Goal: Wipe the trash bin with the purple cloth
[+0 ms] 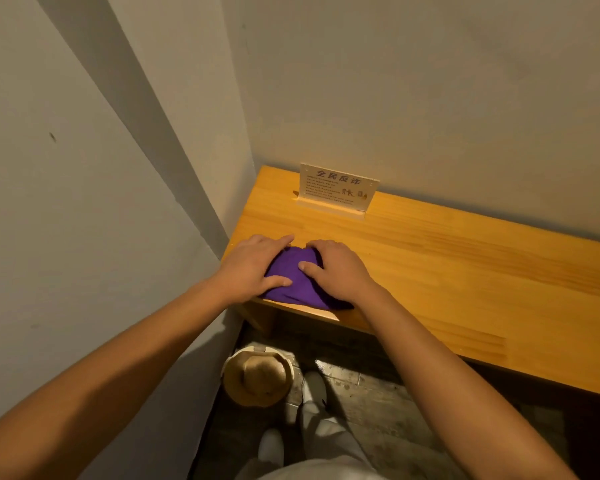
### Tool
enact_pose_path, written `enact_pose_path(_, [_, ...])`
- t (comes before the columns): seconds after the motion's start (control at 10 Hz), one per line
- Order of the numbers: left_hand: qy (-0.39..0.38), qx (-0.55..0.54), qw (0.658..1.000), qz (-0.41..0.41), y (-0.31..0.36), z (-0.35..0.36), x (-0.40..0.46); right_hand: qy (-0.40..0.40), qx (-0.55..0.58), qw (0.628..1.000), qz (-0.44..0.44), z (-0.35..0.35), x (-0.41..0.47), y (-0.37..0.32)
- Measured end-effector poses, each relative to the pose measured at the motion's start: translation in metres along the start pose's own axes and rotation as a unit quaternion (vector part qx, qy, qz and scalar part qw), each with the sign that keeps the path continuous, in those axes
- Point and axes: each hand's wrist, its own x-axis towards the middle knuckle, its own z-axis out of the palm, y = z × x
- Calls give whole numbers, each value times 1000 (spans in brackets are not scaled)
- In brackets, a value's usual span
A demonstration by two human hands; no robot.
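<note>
As left hand [253, 268], right hand [338, 271] clasp purple cloth [291, 277] — fingers [317, 244] curled

The purple cloth [293, 284] sits bunched up on the front edge of the wooden shelf [465, 271] (near the wall corner). The small round trash bin [257, 396] stands on the floor [378, 410] below.

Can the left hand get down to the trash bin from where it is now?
Probably yes: the trash bin stands on the floor, seemingly clear of the counter edge, below the left hand, with nothing between.
</note>
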Motion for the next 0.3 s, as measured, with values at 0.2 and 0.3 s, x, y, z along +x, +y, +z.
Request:
enact_pose_path(0.2, [29,42,999,20,-8,3,5,25,77,996,38,-5,0,9])
enact_pose_path(0.3, [6,23,1000,12,-9,-3,7,91,0,995,46,-4,-5,8])
